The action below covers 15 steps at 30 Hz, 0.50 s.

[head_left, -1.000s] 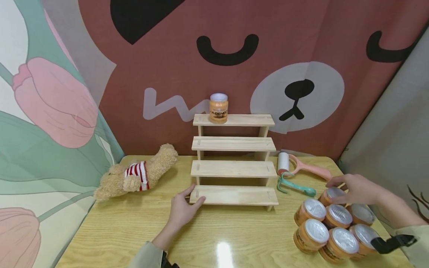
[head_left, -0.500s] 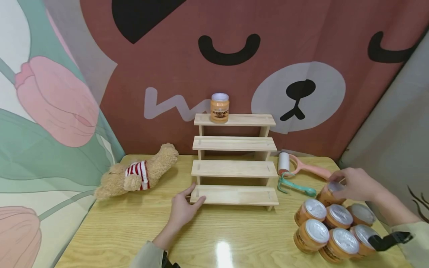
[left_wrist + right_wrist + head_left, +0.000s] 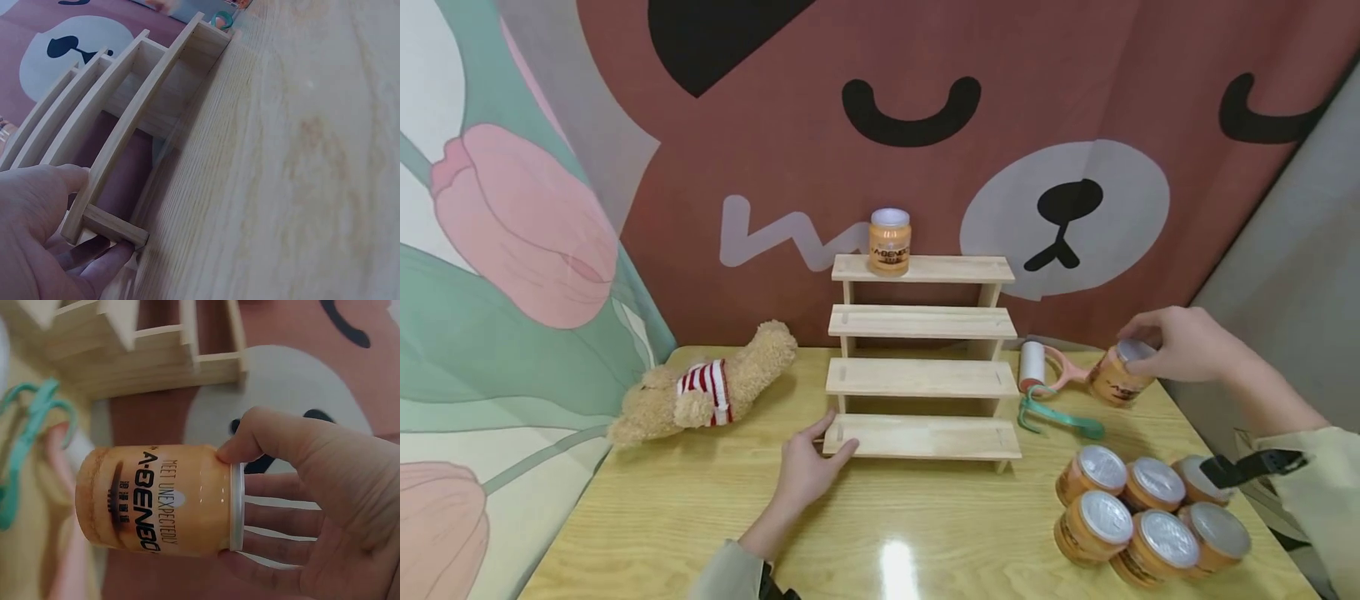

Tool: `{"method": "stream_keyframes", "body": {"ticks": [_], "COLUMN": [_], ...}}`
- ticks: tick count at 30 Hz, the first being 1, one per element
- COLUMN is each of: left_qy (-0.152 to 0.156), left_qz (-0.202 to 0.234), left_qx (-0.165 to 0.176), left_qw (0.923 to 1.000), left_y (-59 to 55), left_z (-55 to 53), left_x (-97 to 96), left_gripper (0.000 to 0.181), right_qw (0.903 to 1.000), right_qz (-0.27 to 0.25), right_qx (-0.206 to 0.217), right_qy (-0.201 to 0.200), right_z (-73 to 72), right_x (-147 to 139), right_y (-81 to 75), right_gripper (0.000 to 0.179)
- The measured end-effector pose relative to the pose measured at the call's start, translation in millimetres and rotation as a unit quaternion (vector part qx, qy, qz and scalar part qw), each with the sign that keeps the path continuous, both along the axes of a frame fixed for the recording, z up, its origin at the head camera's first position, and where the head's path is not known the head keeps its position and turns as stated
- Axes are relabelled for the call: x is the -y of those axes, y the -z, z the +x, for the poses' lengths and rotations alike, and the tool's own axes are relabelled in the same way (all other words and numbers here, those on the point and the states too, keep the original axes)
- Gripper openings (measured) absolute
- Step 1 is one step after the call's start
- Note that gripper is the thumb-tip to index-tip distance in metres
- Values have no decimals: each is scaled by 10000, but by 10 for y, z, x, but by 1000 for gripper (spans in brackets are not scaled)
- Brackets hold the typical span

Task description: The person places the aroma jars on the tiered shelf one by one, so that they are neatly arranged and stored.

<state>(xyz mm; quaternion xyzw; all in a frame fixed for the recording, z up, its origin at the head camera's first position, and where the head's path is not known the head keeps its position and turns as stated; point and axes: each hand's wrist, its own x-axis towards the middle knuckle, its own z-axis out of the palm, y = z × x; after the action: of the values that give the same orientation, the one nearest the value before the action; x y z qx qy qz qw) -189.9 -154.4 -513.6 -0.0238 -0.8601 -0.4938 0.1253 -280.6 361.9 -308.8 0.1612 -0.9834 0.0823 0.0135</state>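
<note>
My right hand (image 3: 1183,343) clamps the jar (image 3: 1117,382) by the lid (image 3: 237,507), thumb against slightly spread fingers. The jar is at three o'clock from the rack (image 3: 922,377). In the head view, the lid points to one o'clock, so the long axis leans a little. My left hand (image 3: 808,469) pinches the rack at its eight o'clock corner.

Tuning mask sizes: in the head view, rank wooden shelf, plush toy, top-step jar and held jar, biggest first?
1. wooden shelf
2. plush toy
3. top-step jar and held jar: unranked; close in size, and the right hand partly covers the latter.
</note>
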Motion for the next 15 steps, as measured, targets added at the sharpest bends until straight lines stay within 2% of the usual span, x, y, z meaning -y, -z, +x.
{"method": "stream_keyframes", "body": {"ticks": [8, 15], "left_qy": [39, 23], "left_qz": [15, 28], "left_qx": [89, 68], "left_qw": [10000, 10000], "left_y": [7, 17], "left_z": [-5, -10], "left_x": [14, 13], "left_gripper": [67, 67], "right_qw": [9987, 9942], "right_qz": [-56, -351], "right_qx": [-507, -1017], "right_qy": [41, -75], "right_z": [-281, -469], "right_x": [273, 561], "right_y": [-413, -655], "right_gripper": [40, 34]}}
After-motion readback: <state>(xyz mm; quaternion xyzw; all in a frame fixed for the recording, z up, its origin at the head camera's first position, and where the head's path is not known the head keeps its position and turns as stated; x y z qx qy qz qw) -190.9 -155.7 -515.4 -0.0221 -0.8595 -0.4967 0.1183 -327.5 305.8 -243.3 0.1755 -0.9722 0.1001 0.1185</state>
